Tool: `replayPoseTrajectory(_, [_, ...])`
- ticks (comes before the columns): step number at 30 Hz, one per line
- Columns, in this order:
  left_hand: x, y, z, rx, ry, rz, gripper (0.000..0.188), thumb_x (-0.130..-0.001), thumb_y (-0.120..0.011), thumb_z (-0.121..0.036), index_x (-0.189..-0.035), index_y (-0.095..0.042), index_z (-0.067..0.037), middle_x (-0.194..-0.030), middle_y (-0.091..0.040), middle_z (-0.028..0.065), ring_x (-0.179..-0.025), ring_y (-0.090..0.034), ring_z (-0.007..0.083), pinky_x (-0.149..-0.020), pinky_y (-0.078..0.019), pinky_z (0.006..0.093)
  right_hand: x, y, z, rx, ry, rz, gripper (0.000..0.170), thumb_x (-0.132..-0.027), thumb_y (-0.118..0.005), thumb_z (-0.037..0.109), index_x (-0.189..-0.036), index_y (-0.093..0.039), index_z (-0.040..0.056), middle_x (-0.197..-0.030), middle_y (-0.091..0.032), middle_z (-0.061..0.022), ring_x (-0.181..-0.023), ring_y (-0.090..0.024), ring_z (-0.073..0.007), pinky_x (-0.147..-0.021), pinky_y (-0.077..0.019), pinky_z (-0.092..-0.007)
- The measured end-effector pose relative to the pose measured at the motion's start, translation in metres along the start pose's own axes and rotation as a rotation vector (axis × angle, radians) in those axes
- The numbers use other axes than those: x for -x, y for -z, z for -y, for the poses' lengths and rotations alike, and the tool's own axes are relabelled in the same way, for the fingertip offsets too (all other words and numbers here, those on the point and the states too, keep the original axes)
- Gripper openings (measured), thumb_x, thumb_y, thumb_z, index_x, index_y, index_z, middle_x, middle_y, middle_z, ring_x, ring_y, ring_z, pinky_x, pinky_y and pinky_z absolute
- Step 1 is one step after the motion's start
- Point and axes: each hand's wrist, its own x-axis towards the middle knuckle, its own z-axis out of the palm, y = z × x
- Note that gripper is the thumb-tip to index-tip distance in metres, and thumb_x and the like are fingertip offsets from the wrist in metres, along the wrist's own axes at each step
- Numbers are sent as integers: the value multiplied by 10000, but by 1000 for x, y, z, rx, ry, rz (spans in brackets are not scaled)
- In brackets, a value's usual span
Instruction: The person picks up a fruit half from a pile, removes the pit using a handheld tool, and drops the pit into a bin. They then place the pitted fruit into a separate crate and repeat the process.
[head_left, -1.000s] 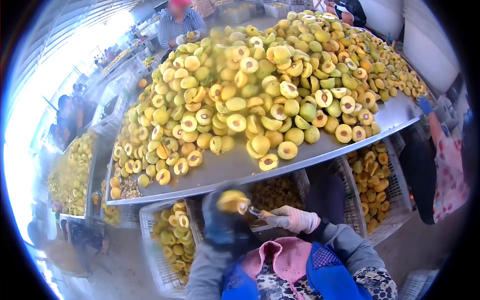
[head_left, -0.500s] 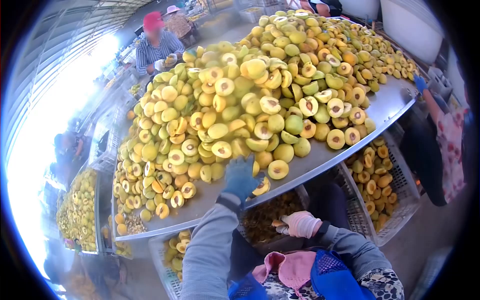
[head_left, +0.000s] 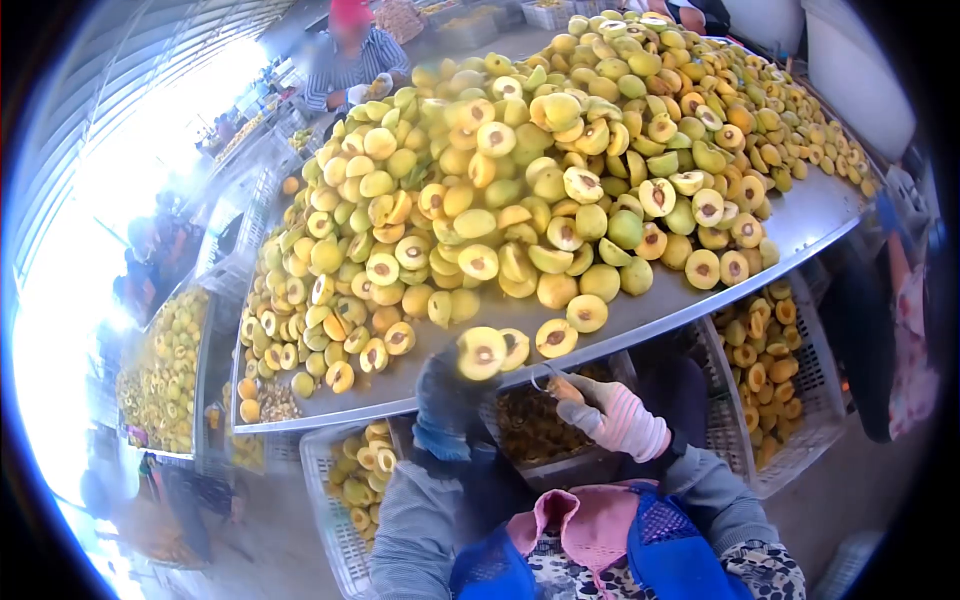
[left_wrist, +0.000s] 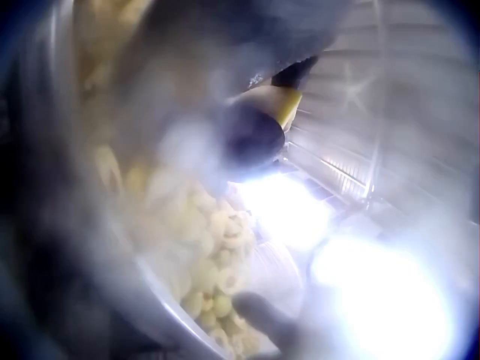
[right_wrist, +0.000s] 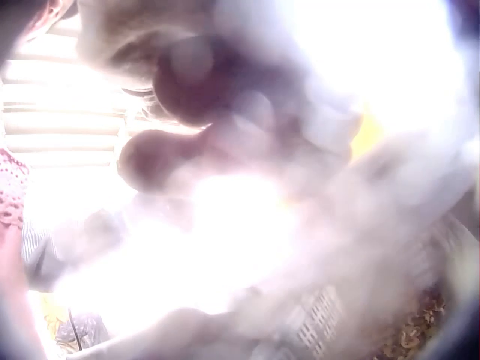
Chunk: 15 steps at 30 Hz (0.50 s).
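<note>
In the head view, the blue-gloved left hand (head_left: 443,408) holds a halved fruit (head_left: 482,353), cut face up, by the table's front edge. Another half (head_left: 515,348) shows right beside it; whether the hand touches it, I cannot tell. Close by on the right, the pale-gloved right hand (head_left: 625,424) grips a small tool (head_left: 566,389) with a brownish handle and a curved metal tip. The left wrist view has the dark glove (left_wrist: 251,135) against a yellow-edged fruit piece (left_wrist: 291,106). Glare and blur hide most of the right hand (right_wrist: 217,105) in the right wrist view.
A large heap of fruit (head_left: 540,190) covers much of the metal table (head_left: 440,345). Below its front edge stand crates of fruit (head_left: 365,470) (head_left: 765,365) and a bin of darker bits (head_left: 540,425). A person in stripes (head_left: 355,65) is across the table.
The left hand has drawn back from the heap to the table's front edge, now with a halved fruit. The right hand has risen towards it with the tool. The head view has shifted.
</note>
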Motion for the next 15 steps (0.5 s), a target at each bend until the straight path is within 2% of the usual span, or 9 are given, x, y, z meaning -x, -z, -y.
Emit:
replayPoseTrajectory(1, [-8, 17, -30, 169, 266, 223, 609, -721, -815, -347, -1197, -601, -33, -983, -706, 111, -855, -678, 275, -736, -537, 362, 0, -3, 5, -2, 37, -22, 515, -962, -575, 422, -1326, -557, 58, -1062, -694, -204, -979, -667, -381, -820, -519, -383])
replayPoseTrajectory(4, [2, 2, -55, 206, 80, -5, 587, -763, -793, -346, -1226, -583, -52, -1123, -676, 103, -992, -656, 267, -822, -521, 356, 3, -11, 3, 131, 54, -100, 499, -970, -565, 413, -1328, -552, 65, -1018, -697, -208, -929, -666, -405, -776, -528, -400])
replayPoseTrajectory(5, [3, 0, -60, 372, 85, 3, 557, -770, -780, -269, -1237, -574, -45, -1132, -673, 119, -1010, -651, 281, -852, -512, 361, 4, -12, 1, 158, 81, -130, 529, -961, -575, 420, -1337, -543, 49, -941, -690, -230, -855, -664, -423, -717, -529, -426])
replayPoseTrajectory(8, [5, -7, -72, 867, 93, 33, 516, -791, -742, -39, -1268, -545, -26, -1159, -664, 167, -1063, -635, 325, -943, -484, 377, 12, -13, -4, 213, 13, -164, 571, -948, -592, 425, -1347, -531, 20, -866, -677, -251, -789, -667, -419, -672, -525, -432])
replayPoseTrajectory(10, [11, -19, -69, 814, 17, -66, 437, -806, -680, 46, -1226, -569, -5, -1168, -661, 170, -1054, -637, 325, -938, -485, 391, 16, -11, -5, 221, 8, -184, 597, -942, -599, 425, -1356, -518, 4, -830, -666, -258, -761, -664, -416, -651, -519, -437])
replayPoseTrajectory(12, [10, -18, -68, 749, 48, 7, 384, -819, -659, 54, -1193, -593, 0, -1181, -659, 169, -1058, -638, 320, -936, -488, 389, 21, -10, -6, 253, 37, -209, 608, -938, -602, 425, -1360, -512, -4, -802, -660, -259, -738, -663, -412, -634, -514, -439])
replayPoseTrajectory(14, [8, -14, -76, 825, 129, 16, 345, -839, -638, 49, -1180, -611, 4, -1169, -664, 157, -1045, -642, 311, -931, -493, 388, 24, -8, -8, 312, 99, -241, 604, -938, -601, 425, -1356, -515, -3, -783, -658, -252, -721, -663, -405, -621, -510, -438])
replayPoseTrajectory(15, [7, -12, -80, 862, 171, 20, 326, -849, -628, 46, -1173, -620, 7, -1163, -667, 151, -1038, -645, 306, -929, -495, 388, 25, -7, -5, 334, 69, -226, 599, -938, -600, 425, -1351, -519, -1, -776, -659, -249, -716, -662, -404, -619, -510, -441])
